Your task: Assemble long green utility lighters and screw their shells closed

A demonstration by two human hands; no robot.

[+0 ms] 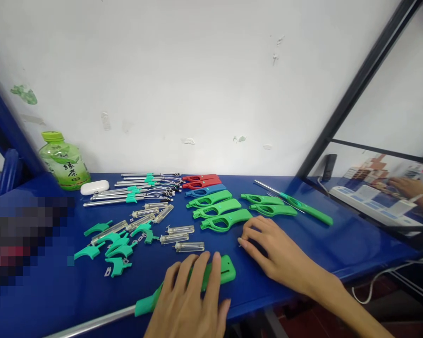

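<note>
My left hand point(190, 300) lies flat with fingers stretched out over a green lighter body point(225, 271) whose metal tube runs off to the lower left. My right hand point(271, 249) rests on the blue table point(338, 244), fingers curled down, their tips touching the surface just below a green handle shell point(225, 220). What sits under those fingertips is too small to make out. More green shells point(215, 203) lie in a row behind it.
Red point(200, 180) and blue shells, metal tubes point(127, 192), teal triggers point(109, 249) and clear gas cartridges point(183, 238) cover the left middle. A green tea bottle point(65, 162) and white case point(94, 187) stand at back left. Another person's hand point(409, 188) works beyond the right divider.
</note>
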